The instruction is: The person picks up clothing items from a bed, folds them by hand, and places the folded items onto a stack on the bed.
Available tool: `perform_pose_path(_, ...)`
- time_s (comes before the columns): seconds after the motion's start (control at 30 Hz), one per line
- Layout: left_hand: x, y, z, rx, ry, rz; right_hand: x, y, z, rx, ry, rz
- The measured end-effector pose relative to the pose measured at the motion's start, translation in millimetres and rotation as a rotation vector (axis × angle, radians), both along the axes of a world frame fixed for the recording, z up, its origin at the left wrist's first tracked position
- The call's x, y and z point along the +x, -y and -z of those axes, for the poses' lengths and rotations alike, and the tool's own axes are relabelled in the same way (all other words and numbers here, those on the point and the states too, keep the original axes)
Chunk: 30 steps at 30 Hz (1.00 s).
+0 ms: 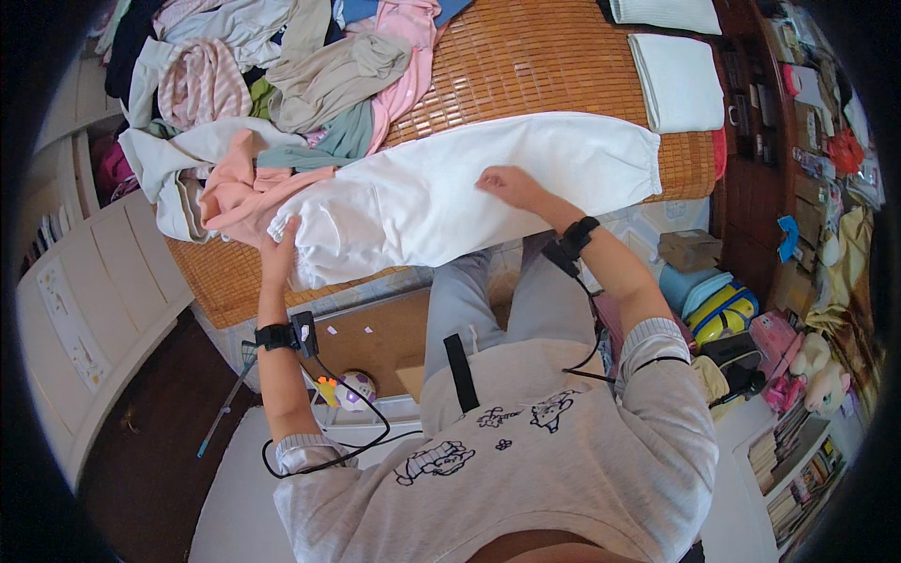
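White trousers (436, 190) with gathered elastic ends lie lengthwise across a bamboo mat (521, 63), their narrow cuff to the right. At the wide left end, my left hand (278, 253) grips the elastic edge, thumb on top. My right hand (507, 186) rests on or just over the middle of the cloth, its fingers curled; whether it pinches any fabric cannot be told. A salmon-coloured garment (243, 190) touches the trousers' left end. Folded white cloth (677, 83) lies beyond the cuff at the upper right.
A heap of loose clothes (310, 77) covers the mat's upper left. Another folded white item (665, 14) is at the far right corner. Below the mat are a ball (355, 390) and a cardboard box (690, 250). Cables run from bands on both wrists.
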State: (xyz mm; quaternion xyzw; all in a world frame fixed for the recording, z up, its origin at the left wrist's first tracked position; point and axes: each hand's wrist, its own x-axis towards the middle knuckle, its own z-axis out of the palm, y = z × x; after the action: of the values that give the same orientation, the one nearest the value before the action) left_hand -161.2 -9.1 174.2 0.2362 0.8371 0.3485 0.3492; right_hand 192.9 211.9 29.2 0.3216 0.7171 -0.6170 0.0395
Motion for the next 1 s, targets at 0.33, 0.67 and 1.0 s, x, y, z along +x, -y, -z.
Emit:
perform_pose_path(0.33, 107.7, -78.0, -52.4, -0.103, 0.27, 0.141, -38.8, 56.6, -126.8, -0.456, -0.425, -0.036)
perform_pose_path(0.67, 268.2, -165.0, -26.0, 0.068, 0.341, 0.276, 54.0, 9.5, -143.6, -0.181, -0.408, 0.287)
perform_pose_path(1.0, 323.9, -177.9, -12.1, 0.461, 0.807, 0.274, 183.5, -78.4, -141.1, -0.589, -0.189, 0.621)
